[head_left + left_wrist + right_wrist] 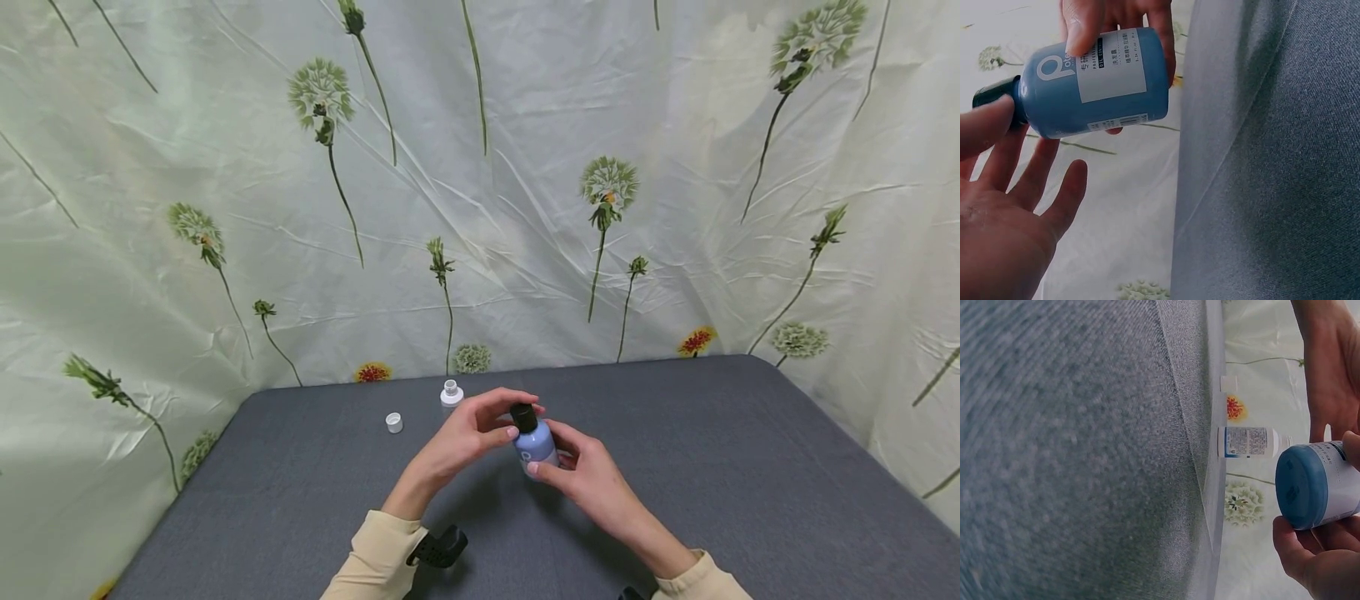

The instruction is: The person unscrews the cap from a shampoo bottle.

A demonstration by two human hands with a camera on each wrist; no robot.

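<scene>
A small blue bottle (536,444) with a pale printed label is held above the table, upright and slightly tilted in the head view. My right hand (592,479) grips its body between thumb and fingers. At the neck, my left hand (467,435) pinches the black cap (523,417) with thumb and fingers. The left wrist view shows the cap (996,92) on the bottle (1110,81), with the other left fingers spread below. In the right wrist view the blue base of the bottle (1300,487) faces the camera.
An uncapped white bottle (452,394) stands near the back of the grey table (315,500), partly behind my left hand. Left of it lies a white cap (394,422), its hollow side up. A flower-printed curtain (525,275) hangs behind the table.
</scene>
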